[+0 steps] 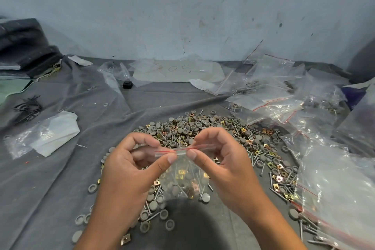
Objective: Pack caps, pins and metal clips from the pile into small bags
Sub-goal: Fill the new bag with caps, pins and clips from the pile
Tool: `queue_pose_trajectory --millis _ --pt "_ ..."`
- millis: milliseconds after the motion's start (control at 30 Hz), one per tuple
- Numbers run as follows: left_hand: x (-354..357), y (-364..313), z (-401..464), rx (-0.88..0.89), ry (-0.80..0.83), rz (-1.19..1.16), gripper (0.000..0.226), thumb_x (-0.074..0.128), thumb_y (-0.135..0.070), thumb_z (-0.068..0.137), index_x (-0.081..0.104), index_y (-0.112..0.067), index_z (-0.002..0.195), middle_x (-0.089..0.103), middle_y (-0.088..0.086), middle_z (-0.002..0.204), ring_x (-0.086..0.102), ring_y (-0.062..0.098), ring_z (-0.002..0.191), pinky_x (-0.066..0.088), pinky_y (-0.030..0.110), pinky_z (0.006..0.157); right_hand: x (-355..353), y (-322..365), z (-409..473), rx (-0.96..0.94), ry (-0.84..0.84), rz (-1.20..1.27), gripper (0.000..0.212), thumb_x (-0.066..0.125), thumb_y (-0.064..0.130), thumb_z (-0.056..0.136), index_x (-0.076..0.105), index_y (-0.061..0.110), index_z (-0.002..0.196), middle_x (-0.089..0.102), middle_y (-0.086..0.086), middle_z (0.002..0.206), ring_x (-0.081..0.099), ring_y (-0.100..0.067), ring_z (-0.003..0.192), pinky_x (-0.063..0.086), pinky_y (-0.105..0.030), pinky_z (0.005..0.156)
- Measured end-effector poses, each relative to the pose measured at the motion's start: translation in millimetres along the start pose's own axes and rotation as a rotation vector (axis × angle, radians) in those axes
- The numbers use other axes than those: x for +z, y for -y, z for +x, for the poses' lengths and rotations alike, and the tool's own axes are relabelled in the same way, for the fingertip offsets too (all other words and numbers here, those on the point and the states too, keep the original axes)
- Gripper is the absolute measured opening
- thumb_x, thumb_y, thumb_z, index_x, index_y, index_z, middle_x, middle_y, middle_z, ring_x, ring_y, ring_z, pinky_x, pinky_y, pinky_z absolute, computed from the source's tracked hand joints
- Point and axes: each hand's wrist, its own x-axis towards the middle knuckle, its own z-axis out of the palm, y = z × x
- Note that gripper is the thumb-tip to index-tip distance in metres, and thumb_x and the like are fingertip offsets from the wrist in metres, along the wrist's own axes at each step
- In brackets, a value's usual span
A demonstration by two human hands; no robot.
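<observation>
Two hands, left hand (129,168) and right hand (225,160), hold one small bag (182,176). One pile (203,128) of grey caps, pins and brass-coloured metal clips, too many to count. One heap of bags (284,95) at right, number uncertain. One black block (127,84). One sheet marked with digits (178,71).

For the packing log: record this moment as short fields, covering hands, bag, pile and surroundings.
left hand: pinches the bag's zip strip
right hand: pinches the same strip, beside the left
small bag: clear, red line at its top, held above the pile; holds pins, caps and brass-coloured clips
pile: grey caps, pins and metal clips, loose on the grey cloth
filled bags: heaped at the right
black box: small, at the far side near the wall
</observation>
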Motion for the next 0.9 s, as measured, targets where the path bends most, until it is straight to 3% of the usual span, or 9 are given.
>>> queue_pose_trajectory --millis 167,333,467,533,667,800,900 --pt "-1.3 -0.8 1.7 -0.021 -0.032 -0.084 0.047 0.085 -0.023 0.061 0.062 -0.012 0.101 0.078 0.01 0.09 0.076 0.023 0.082 0.057 0.019 0.067 -0.4 -0.7 0.6 0.001 -0.07 0.054 0.016 0.072 0.027 0.089 0.061 0.034 0.099 0.071 0.003 0.096 0.067 -0.015 0.088 0.055 -0.026 0.078" --pt "-2.6 -0.5 2.1 -0.017 -0.033 -0.054 0.044 0.084 -0.023 0.062 0.063 -0.014 0.099 0.078 0.009 0.088 0.076 0.021 0.081 0.057 0.017 0.066 -2.2 -1.8 1.0 0.004 -0.06 0.053 0.016 0.071 0.029 0.089 0.061 0.032 0.101 0.07 0.003 0.098 0.068 -0.016 0.091 0.055 -0.029 0.082" --pt "-2.5 0.4 1.7 0.023 -0.004 -0.034 0.025 0.082 -0.024 0.066 0.064 -0.03 0.082 0.077 0.009 0.089 0.074 0.019 0.081 0.057 0.018 0.069 -3.4 -3.6 0.9 0.007 -0.068 0.02 0.02 0.073 0.028 0.09 0.061 0.037 0.104 0.071 0.006 0.1 0.068 -0.015 0.094 0.055 -0.027 0.081" --pt "-3.3 1.1 1.2 0.052 0.013 -0.009 0.023 0.081 -0.026 0.069 0.06 -0.03 0.078 0.076 0.008 0.09 0.072 0.017 0.083 0.056 0.019 0.071 -5.0 -3.7 0.7 0.031 -0.034 -0.001 0.023 0.074 0.028 0.09 0.061 0.04 0.104 0.071 0.009 0.101 0.068 -0.013 0.096 0.056 -0.026 0.08" --pt "-3.3 2.7 0.6 0.092 -0.007 0.028 0.033 0.087 -0.025 0.077 0.055 -0.032 0.079 0.075 0.007 0.092 0.071 0.017 0.086 0.056 0.022 0.074 -6.1 -3.9 0.7 0.049 -0.01 -0.043 0.027 0.077 0.03 0.087 0.061 0.042 0.105 0.071 0.012 0.103 0.068 -0.012 0.097 0.058 -0.034 0.083" --pt "-0.6 4.1 0.6 0.08 0.027 -0.001 0.03 0.08 -0.038 0.069 0.059 -0.035 0.09 0.076 0.007 0.098 0.073 0.018 0.09 0.056 0.021 0.074 -4.0 -2.9 0.2 0.046 -0.04 -0.036 0.029 0.078 0.025 0.088 0.061 0.042 0.105 0.072 0.008 0.1 0.068 -0.017 0.096 0.057 -0.049 0.086" --pt "1.1 5.9 -0.1 0.07 0.046 0.028 0.039 0.082 -0.039 0.065 0.058 -0.036 0.095 0.077 0.006 0.096 0.072 0.017 0.086 0.056 0.022 0.07 -3.4 -0.8 -1.2 0.049 -0.023 -0.036 0.034 0.078 0.02 0.088 0.06 0.042 0.106 0.073 0.006 0.099 0.069 -0.018 0.092 0.058 -0.049 0.084"
